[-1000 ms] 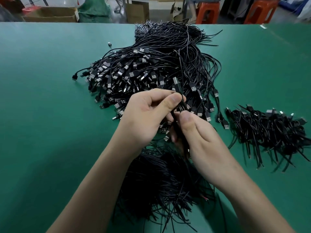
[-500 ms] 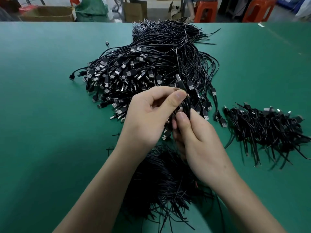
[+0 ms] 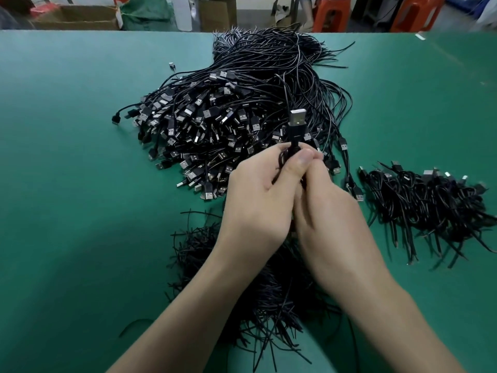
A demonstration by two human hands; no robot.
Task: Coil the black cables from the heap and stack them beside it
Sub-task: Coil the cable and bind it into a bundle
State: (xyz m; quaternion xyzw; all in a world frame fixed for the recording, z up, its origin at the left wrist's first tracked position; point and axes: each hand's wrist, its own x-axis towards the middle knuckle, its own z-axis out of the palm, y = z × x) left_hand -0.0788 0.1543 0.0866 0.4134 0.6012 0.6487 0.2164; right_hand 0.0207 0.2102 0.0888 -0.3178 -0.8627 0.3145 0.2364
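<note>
Fingers curled, the left hand (image 3: 258,200) and right hand (image 3: 330,219) pinch one black cable (image 3: 294,146) under its upright USB plug (image 3: 297,121), hiding the heap's (image 3: 215,117) near edge. Coiled cables (image 3: 430,205) lie stacked rightward on the green table (image 3: 67,184); short black strands (image 3: 209,254) sprawl beneath the forearms.

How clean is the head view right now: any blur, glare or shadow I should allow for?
Head view: the cable pinched between left hand and right hand is sharp, its metal plug glinting; the right hand's fingertips are slightly smeared; the loose strands under the forearms are soft; a diffuse shadow darkens the table at lower left.
</note>
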